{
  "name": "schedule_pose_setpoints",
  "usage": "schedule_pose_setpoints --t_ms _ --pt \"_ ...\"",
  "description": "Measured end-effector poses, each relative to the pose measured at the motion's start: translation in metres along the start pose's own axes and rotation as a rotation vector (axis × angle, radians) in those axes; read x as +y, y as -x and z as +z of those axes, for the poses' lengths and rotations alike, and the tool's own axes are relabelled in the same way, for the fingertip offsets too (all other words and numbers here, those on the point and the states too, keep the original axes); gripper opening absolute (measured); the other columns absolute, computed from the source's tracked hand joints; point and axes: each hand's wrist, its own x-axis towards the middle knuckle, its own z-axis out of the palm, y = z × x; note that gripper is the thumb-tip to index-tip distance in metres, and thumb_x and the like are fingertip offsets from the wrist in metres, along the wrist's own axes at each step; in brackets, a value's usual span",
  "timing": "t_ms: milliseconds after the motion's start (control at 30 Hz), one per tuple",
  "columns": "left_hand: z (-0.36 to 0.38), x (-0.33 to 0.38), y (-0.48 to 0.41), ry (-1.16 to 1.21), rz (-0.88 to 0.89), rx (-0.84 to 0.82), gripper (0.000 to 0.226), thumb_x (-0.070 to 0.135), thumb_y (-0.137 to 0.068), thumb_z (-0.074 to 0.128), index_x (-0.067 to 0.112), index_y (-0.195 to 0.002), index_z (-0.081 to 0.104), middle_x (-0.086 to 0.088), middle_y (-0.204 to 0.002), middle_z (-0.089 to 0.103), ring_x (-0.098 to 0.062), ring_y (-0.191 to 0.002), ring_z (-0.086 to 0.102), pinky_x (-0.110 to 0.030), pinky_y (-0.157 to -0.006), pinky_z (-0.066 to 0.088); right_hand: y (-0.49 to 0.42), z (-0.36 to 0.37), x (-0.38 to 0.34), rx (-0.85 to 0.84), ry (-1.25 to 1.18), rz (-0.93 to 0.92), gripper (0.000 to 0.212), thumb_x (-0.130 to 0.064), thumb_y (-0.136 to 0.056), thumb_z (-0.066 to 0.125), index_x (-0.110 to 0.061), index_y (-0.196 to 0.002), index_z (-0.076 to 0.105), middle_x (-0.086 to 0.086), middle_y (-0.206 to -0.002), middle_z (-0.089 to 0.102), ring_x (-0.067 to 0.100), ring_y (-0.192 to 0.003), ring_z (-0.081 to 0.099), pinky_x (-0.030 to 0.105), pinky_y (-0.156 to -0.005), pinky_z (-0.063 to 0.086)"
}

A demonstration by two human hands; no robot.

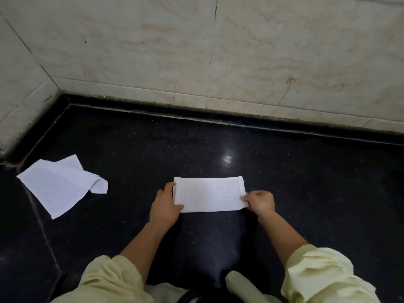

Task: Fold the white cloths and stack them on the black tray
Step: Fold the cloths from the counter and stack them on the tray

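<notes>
A black speckled stone surface meets a pale tiled wall. The folded cloth lies flat between the hands. The left hand pinches its left end, thumb on top and fingers apparently tucked under. The right hand pinches its near right corner. A loose cloth lies well apart, leftward.

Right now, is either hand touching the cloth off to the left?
No, the left hand and right hand both hold the folded cloth instead.

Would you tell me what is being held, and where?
The folded cloth: left hand grips its left end, right hand pinches its right end.
</notes>
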Motion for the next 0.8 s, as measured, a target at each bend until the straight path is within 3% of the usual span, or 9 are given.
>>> schedule_pose_setpoints --t_ms 300,500,567,800 --pt "-0.003 -0.003 0.000 0.077 0.051 -0.008 0.091 0.013 -0.083 0.069 0.053 -0.144 0.015 -0.002 -0.111 0.041 -0.020 -0.091 0.058 -0.035 -0.084 0.050 0.031 0.012 -0.045 -0.150 -0.157 -0.120 0.020 0.009 -0.073 0.064 -0.011 -0.075 0.062 0.010 -0.083 0.065 0.024 -0.080 0.062 0.039 -0.078 0.054" --pt "-0.004 -0.009 -0.009 0.014 0.062 -0.054 0.053 0.020 -0.083 0.072 0.030 -0.131 0.051 -0.002 -0.123 0.042 -0.012 -0.092 0.055 -0.021 -0.082 0.046 0.046 0.062 -0.053 -0.228 0.076 -0.247 0.016 -0.001 -0.071 0.069 -0.015 -0.071 0.060 0.004 -0.081 0.065 0.022 -0.075 0.063 0.037 -0.069 0.055" --pt "-0.005 -0.011 -0.010 0.021 0.069 -0.064 0.048 0.022 -0.083 0.072 0.029 -0.128 0.054 -0.001 -0.123 0.043 -0.009 -0.090 0.052 -0.018 -0.080 0.041 0.052 0.079 -0.052 -0.243 0.175 -0.293 0.019 -0.003 -0.072 0.070 -0.017 -0.072 0.058 0.006 -0.083 0.066 0.021 -0.072 0.063 0.033 -0.067 0.054" --pt "-0.007 -0.021 -0.015 0.150 0.062 -0.043 0.036 0.015 -0.088 0.066 0.023 -0.123 0.062 0.002 -0.109 0.058 -0.010 -0.097 0.056 -0.019 -0.080 0.042 0.058 0.121 -0.044 -0.310 0.365 -0.320 0.018 -0.005 -0.077 0.063 -0.020 -0.079 0.054 0.006 -0.091 0.065 0.024 -0.090 0.066 0.031 -0.076 0.053"
